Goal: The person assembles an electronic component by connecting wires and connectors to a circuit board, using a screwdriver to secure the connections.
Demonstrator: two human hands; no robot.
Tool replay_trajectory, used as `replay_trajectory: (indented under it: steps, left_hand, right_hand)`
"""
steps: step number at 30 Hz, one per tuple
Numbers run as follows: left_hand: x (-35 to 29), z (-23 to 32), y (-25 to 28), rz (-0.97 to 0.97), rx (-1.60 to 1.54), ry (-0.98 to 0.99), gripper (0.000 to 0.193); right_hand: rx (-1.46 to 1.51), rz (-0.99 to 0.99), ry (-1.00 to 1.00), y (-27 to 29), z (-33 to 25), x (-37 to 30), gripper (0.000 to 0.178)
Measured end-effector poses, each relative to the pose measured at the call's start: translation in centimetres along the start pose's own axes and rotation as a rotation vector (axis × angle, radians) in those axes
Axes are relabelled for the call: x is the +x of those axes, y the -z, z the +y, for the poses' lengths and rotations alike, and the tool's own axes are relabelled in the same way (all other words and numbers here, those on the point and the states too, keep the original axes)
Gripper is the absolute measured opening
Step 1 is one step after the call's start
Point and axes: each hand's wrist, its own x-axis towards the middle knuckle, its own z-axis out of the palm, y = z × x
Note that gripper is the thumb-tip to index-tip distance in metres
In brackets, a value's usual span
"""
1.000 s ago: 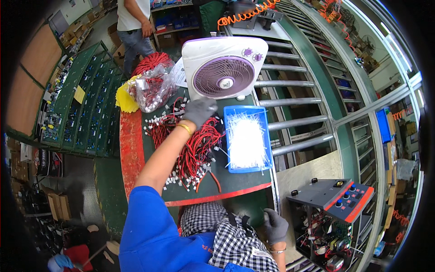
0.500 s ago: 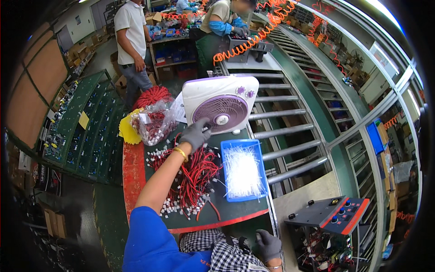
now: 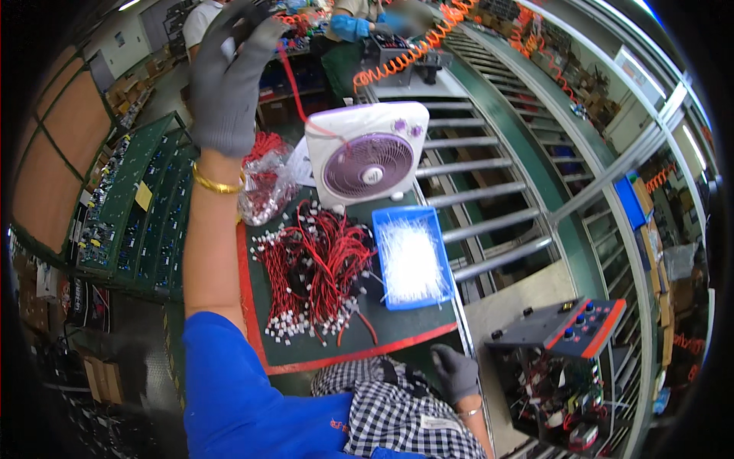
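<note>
My left hand, in a grey glove, is raised high at the left above the bench. Its fingers are pinched on a red wire, blurred, which hangs down across the front of a white and purple box fan. On the bench below lies a heap of red and black wires with small white connectors. My gloved right hand rests low by the bench's front edge, thumb apart from loosely bent fingers, with nothing seen in it. Nearby is a blue tray of thin clear-white strips.
Orange-handled pliers lie at the front of the heap. Behind it sits a clear plastic bag of wires. A roller conveyor runs along the right. An opened device with a knob panel stands at lower right. Other people work at the back.
My left hand has risen from the heap by the fan to high at the left, and a red wire now trails from it. My right hand stays low. The view has shifted slightly.
</note>
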Motion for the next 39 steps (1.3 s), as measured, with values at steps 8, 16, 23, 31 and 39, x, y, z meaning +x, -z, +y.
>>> replay_trajectory:
  steps: [8,16,23,31,39]
  left_hand:
    - [-0.1,5.3,-6.5,-0.164,-0.281,-0.016,0.035]
    - [-3.7,11.1,-10.7,-0.230,-0.221,0.216,0.051]
    - [-11.2,8.2,-9.4,-0.436,-0.827,0.551,0.042]
    - [-25.1,8.7,-16.1,-0.888,-0.631,1.041,0.058]
    - [-36.9,19.1,-23.3,-1.316,-0.766,1.612,0.050]
  right_hand:
    - [0.278,-0.011,-0.097,1.3,-1.0,1.9,0.025]
    - [1.283,-0.639,0.101,3.8,-4.9,7.0,0.082]
    - [1.891,0.282,0.148,12.1,-5.6,5.8,0.073]
    - [1.406,1.056,0.345,21.2,-2.7,-7.4,0.041]
    - [1.421,1.414,0.087,17.7,-0.2,-18.8,0.048]
